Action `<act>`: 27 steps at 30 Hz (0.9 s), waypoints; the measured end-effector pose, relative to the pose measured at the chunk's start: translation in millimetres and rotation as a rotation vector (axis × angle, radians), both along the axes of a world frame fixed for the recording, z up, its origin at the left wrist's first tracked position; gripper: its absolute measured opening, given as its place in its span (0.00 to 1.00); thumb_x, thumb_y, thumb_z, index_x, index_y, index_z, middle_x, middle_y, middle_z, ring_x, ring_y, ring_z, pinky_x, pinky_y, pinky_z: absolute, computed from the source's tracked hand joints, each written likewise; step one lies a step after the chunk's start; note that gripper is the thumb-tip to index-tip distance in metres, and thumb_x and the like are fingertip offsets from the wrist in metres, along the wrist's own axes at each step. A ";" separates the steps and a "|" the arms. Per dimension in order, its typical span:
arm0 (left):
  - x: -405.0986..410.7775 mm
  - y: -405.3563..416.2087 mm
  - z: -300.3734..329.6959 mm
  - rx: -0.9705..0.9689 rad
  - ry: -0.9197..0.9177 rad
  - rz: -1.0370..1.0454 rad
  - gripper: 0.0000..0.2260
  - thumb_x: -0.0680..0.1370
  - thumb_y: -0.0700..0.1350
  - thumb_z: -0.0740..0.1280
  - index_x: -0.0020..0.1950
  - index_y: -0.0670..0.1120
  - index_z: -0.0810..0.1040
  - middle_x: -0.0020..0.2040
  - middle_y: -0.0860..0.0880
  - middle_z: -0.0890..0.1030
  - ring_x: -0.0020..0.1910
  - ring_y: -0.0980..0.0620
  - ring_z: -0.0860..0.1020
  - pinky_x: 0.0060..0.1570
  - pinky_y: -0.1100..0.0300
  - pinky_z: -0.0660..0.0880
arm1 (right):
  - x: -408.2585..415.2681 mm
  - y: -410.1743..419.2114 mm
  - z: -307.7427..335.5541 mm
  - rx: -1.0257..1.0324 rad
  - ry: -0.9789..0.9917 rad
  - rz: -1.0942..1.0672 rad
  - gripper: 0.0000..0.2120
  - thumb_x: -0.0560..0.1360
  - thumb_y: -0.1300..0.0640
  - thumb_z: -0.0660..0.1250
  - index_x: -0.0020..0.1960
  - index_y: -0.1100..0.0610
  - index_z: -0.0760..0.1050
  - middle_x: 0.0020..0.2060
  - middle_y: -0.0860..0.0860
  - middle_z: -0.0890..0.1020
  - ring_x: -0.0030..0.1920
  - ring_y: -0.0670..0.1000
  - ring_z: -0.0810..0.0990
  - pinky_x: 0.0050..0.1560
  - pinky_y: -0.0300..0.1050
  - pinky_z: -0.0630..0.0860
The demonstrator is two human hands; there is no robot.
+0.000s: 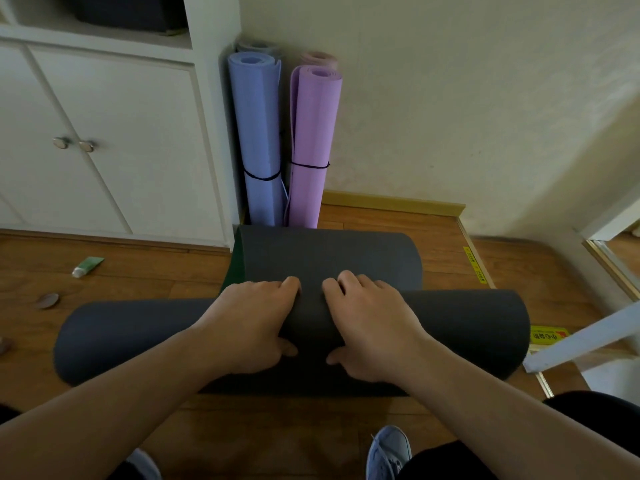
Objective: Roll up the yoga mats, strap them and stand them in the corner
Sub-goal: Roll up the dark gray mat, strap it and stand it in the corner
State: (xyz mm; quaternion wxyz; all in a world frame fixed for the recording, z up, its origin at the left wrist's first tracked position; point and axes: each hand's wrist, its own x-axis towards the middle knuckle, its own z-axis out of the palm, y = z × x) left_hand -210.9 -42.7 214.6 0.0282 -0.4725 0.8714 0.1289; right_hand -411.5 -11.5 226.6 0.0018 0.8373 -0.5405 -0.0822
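Dark grey mat (467, 327) half rolled on the wooden floor (138, 271), unrolled end reaching toward the far corner. Left hand (254, 320) and right hand (369, 323) side by side, gripping the roll's middle. Blue mat (258, 133) and purple mat (311, 140) upright beyond, strapped.

Two yellow stickers are showing print on the wooden floor at the right: a narrow yellow strip (475, 265) along the raised floor edge, and a yellow label (549, 336) nearer, bearing dark characters and a red mark. Neither is legible.
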 end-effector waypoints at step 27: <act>7.8 6.4 2.1 -0.013 -0.016 -0.053 0.43 0.69 0.71 0.74 0.77 0.60 0.58 0.70 0.59 0.67 0.67 0.57 0.68 0.67 0.58 0.70 | -3.2 -5.6 16.3 0.126 -0.046 -0.010 0.30 0.73 0.42 0.78 0.68 0.48 0.68 0.58 0.47 0.76 0.55 0.52 0.79 0.56 0.52 0.79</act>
